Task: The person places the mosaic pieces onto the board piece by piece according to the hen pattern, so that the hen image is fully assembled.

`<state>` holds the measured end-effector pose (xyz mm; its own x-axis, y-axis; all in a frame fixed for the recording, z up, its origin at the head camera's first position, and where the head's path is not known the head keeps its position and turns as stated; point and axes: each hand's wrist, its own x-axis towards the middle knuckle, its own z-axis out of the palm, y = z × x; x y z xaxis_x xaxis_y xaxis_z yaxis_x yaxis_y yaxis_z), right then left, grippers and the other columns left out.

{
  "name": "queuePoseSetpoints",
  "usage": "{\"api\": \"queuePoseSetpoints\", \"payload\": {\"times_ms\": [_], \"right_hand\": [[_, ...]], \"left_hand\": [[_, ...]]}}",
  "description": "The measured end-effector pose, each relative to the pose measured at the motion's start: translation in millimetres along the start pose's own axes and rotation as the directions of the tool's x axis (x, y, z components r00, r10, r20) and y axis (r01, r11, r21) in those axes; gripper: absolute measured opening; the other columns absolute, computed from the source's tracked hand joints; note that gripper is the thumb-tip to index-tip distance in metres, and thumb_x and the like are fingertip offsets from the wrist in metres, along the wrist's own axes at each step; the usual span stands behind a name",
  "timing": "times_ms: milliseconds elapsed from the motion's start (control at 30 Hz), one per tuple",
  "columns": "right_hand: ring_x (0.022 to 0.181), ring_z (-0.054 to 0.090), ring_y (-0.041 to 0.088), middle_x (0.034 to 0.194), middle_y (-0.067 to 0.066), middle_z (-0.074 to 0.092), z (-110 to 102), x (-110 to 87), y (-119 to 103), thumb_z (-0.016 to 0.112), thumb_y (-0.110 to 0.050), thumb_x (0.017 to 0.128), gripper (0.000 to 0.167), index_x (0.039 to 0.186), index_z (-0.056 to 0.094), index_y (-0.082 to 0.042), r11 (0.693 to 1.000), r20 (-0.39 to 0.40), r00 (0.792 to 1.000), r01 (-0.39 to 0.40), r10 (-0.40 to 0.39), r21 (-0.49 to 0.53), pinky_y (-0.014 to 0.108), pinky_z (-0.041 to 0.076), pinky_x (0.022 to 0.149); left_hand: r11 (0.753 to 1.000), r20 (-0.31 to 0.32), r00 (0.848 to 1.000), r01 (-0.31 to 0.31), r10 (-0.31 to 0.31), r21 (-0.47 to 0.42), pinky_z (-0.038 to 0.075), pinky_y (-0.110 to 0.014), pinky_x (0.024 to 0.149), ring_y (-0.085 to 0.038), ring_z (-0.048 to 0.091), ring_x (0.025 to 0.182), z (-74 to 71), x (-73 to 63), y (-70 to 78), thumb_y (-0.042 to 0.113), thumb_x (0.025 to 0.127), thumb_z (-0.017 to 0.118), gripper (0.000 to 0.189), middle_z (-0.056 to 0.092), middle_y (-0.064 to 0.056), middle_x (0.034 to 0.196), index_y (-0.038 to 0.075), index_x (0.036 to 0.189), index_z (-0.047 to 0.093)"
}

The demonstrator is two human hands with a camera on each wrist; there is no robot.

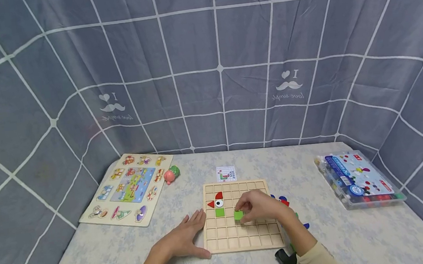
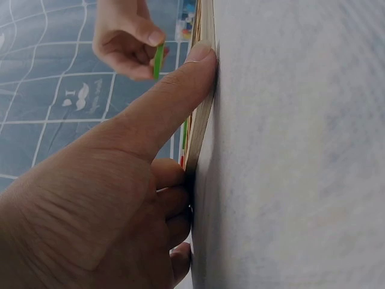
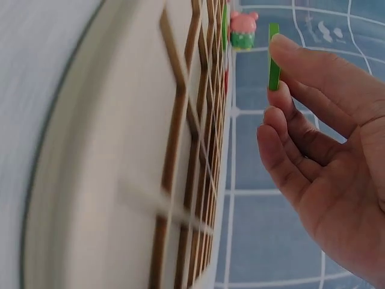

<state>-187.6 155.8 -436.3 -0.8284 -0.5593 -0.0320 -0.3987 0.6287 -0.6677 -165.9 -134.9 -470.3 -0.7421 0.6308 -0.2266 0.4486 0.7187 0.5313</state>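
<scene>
My right hand pinches a light green square tile between thumb and fingertips, raised over the wooden grid board. Seen edge-on in the right wrist view, the thin tile stands apart from the board's ridges. My left hand rests against the board's left edge, its thumb touching the side near the front corner. In the board's cells lie a red triangle, a red curved piece, a white tile with an eye dot and another green square.
Behind the board lies a small pattern card. A picture puzzle board and a pink-and-green toy figure are at left. Blue, red and green pieces lie along the board's right side, partly hidden by my forearm. A clear plastic box stands at right.
</scene>
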Motion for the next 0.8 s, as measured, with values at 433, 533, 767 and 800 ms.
{"api": "queuePoseSetpoints", "payload": {"times_ms": [433,533,767,800], "right_hand": [[0.068,0.053,0.004,0.079,-0.004,0.068,30.2,29.4,-23.8,0.083,-0.007,0.072,0.022,0.092,0.076,-0.009,0.999,0.003,0.999,-0.043,0.043,-0.028,0.018,0.049,0.061],[0.070,0.055,0.002,0.083,-0.002,0.071,34.5,33.4,-26.6,0.083,-0.007,0.073,0.022,0.093,0.076,-0.008,0.999,0.003,1.000,-0.028,0.028,-0.044,0.017,0.050,0.063],[0.069,0.054,0.000,0.084,-0.003,0.072,41.2,38.6,-26.7,0.084,-0.009,0.073,0.022,0.093,0.077,-0.008,0.993,0.008,1.000,-0.018,0.019,-0.117,0.015,0.048,0.063],[0.069,0.053,0.001,0.084,-0.003,0.072,41.7,39.0,-26.4,0.084,-0.009,0.073,0.022,0.093,0.077,-0.009,0.992,0.007,1.000,-0.021,0.022,-0.121,0.015,0.048,0.063]], "left_hand": [[1.000,0.002,1.000,0.000,0.000,-0.009,0.013,-0.052,0.124,-0.029,0.014,0.152,-0.3,-0.5,-0.6,0.059,0.072,0.077,0.114,0.017,-0.014,0.163,0.001,0.154,0.021],[1.000,0.009,1.000,0.005,-0.005,-0.010,0.013,-0.052,0.124,-0.028,0.013,0.153,-1.0,0.0,-1.2,0.059,0.073,0.076,0.114,0.016,-0.013,0.164,0.002,0.154,0.021],[1.000,0.014,1.000,0.002,-0.002,0.004,0.013,-0.052,0.124,-0.028,0.014,0.153,-1.1,0.1,-1.6,0.060,0.073,0.075,0.114,0.017,-0.013,0.163,0.002,0.154,0.020],[1.000,0.015,1.000,0.004,-0.004,0.002,0.013,-0.052,0.124,-0.028,0.013,0.153,-1.1,0.0,-1.8,0.060,0.073,0.075,0.114,0.017,-0.013,0.163,0.003,0.154,0.020]]}}
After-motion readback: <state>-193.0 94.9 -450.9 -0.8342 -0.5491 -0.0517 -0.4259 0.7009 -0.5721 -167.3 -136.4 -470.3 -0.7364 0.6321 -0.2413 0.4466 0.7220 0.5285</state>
